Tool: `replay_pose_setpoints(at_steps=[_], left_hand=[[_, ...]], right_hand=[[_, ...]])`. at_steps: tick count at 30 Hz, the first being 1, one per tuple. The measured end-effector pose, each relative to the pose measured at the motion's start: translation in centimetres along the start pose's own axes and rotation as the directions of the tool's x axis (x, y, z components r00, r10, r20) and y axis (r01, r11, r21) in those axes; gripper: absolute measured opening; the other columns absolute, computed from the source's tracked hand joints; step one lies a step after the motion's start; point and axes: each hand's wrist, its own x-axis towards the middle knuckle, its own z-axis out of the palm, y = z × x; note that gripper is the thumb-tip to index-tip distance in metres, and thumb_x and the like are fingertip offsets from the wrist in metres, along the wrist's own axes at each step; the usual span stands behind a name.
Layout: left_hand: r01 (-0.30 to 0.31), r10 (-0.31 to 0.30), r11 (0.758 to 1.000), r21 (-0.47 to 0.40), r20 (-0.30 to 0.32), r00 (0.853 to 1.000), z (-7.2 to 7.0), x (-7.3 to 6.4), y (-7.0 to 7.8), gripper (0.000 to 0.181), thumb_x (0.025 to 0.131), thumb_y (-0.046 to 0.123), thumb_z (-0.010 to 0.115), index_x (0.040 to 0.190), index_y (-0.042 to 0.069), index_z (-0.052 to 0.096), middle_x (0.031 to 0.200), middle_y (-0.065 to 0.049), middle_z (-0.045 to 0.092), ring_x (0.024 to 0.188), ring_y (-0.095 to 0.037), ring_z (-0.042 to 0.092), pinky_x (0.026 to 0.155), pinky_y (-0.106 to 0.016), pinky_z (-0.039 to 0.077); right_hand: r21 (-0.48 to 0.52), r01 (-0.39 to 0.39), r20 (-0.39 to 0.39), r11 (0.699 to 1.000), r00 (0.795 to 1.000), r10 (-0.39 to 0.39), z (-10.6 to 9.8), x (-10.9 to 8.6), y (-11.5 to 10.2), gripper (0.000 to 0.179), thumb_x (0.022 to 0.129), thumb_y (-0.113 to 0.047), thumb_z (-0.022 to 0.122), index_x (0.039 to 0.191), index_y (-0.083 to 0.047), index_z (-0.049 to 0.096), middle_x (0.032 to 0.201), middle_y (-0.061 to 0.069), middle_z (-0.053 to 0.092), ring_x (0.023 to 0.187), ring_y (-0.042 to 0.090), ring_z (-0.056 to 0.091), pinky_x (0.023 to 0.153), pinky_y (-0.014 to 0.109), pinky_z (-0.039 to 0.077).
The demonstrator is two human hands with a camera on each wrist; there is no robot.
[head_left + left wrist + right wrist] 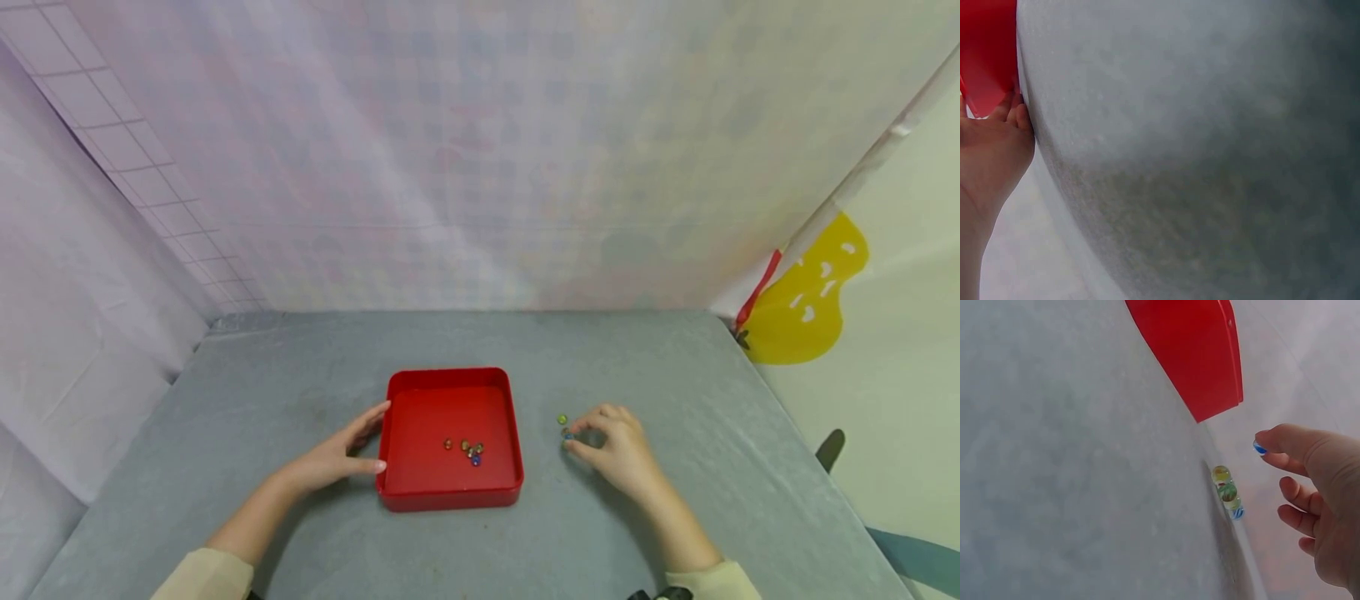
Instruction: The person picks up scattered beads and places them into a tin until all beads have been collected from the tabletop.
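A square red tray (450, 498) lies on the cloth, holding several small glass marbles (465, 446), amber ones and a blue one among them. My left hand (333, 457) rests against the tray's left side, thumb and fingers spread apart; in the left wrist view its fingertips meet the red wall. To the right of the tray, my right hand (617, 446) pinches a blue marble (1260, 447) between thumb and index finger. The right wrist view shows it raised above the cloth. Close by lie several more marbles (1228, 491), yellow, green and blue, in a tight group.
Grey cloth (337, 350) covers the table. A pale curtain (480, 167) hangs behind it, with more hanging cloth on both sides. The right-hand cloth carries a yellow printed shape (802, 308).
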Motion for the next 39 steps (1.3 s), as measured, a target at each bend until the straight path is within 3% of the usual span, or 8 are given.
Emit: replay_pose_setpoints(at_steps=[12,24,39], left_hand=[[0.006,-0.006,1.0,-0.01,-0.004,1.0,0.0,0.2,-0.2,0.084,0.088,0.019,0.069,0.154,0.014,0.017,0.156,-0.013,0.02,0.14,-0.036,0.019,0.109,-0.057,0.019],[0.003,-0.003,1.0,-0.005,-0.009,1.0,0.0,0.2,-0.2,0.084,0.088,0.018,0.069,0.154,0.014,0.017,0.156,-0.014,0.019,0.14,-0.036,0.018,0.11,-0.054,0.019],[0.002,-0.002,1.0,0.0,-0.01,1.0,0.0,0.2,-0.3,0.084,0.087,0.019,0.07,0.154,0.014,0.018,0.155,-0.015,0.02,0.139,-0.037,0.019,0.109,-0.056,0.02]], right_hand=[[0.01,-0.024,0.015,1.0,1.0,0.024,0.2,0.6,-0.8,0.018,0.072,-0.015,0.085,0.084,-0.017,0.073,0.087,-0.008,0.061,0.089,0.02,0.052,0.081,0.042,0.039],[-0.001,0.053,-0.035,0.999,0.998,-0.053,0.6,1.3,-1.5,0.018,0.07,-0.015,0.085,0.083,-0.017,0.073,0.085,-0.006,0.06,0.088,0.02,0.053,0.08,0.041,0.039],[0.037,0.052,-0.03,0.998,0.998,-0.051,0.9,1.7,-2.4,0.017,0.071,-0.014,0.085,0.083,-0.017,0.073,0.084,-0.007,0.059,0.088,0.019,0.051,0.081,0.039,0.038]])
